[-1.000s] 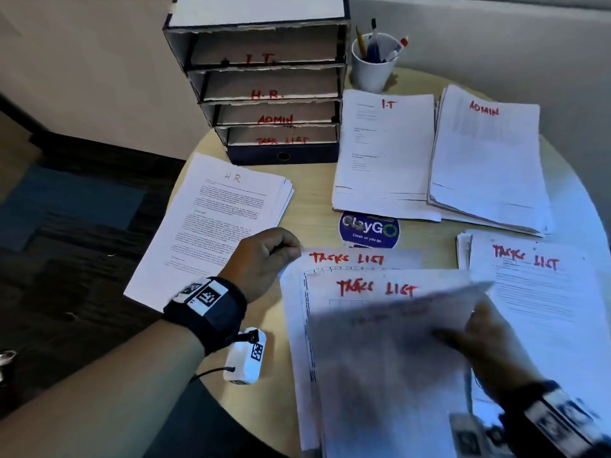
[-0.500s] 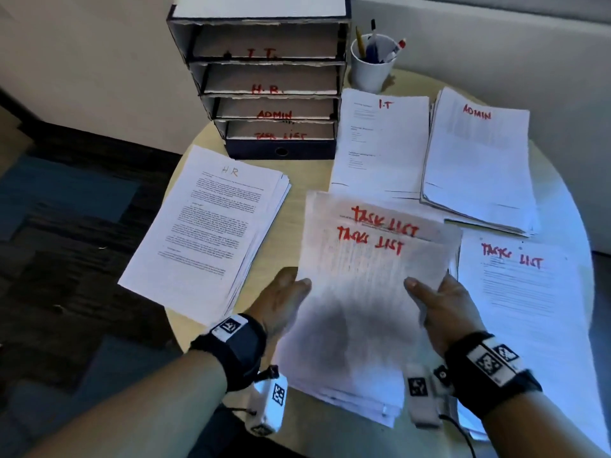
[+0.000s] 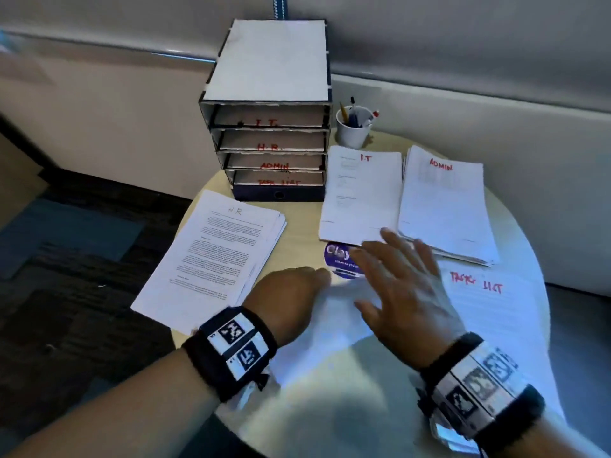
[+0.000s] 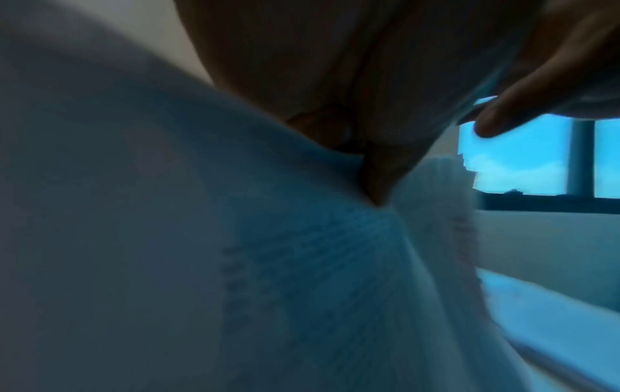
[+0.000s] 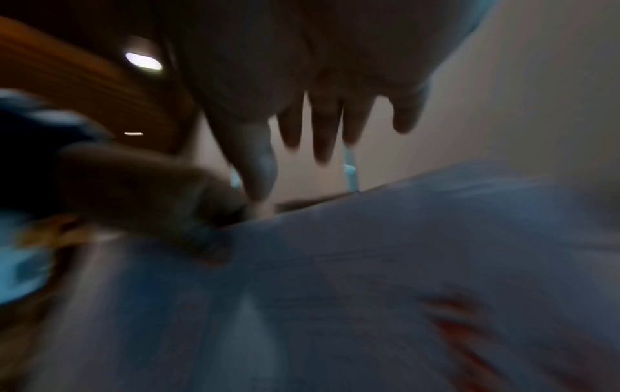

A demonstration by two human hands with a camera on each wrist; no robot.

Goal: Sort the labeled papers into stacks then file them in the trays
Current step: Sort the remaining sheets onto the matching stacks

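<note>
Head view, from left to right: the H.R. stack [image 3: 211, 256] lies at the table's left edge; the left hand [image 3: 291, 299] presses the blurred front papers [image 3: 330, 342], its fingers unclear. Behind stand the labelled trays [image 3: 269, 143]. The right hand [image 3: 401, 289], fingers spread, hovers over those papers. Beyond lie the I.T. stack [image 3: 362, 193], ADMIN stack [image 3: 443, 206] and TASK LIST stack [image 3: 489, 312].

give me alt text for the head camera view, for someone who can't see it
Two hands work over a round table: the left hand rests on loose white papers, the right hand spreads open above them. Around lie stacks marked H.R., I.T., ADMIN and TASK LIST, behind them a four-slot labeled tray rack.
</note>
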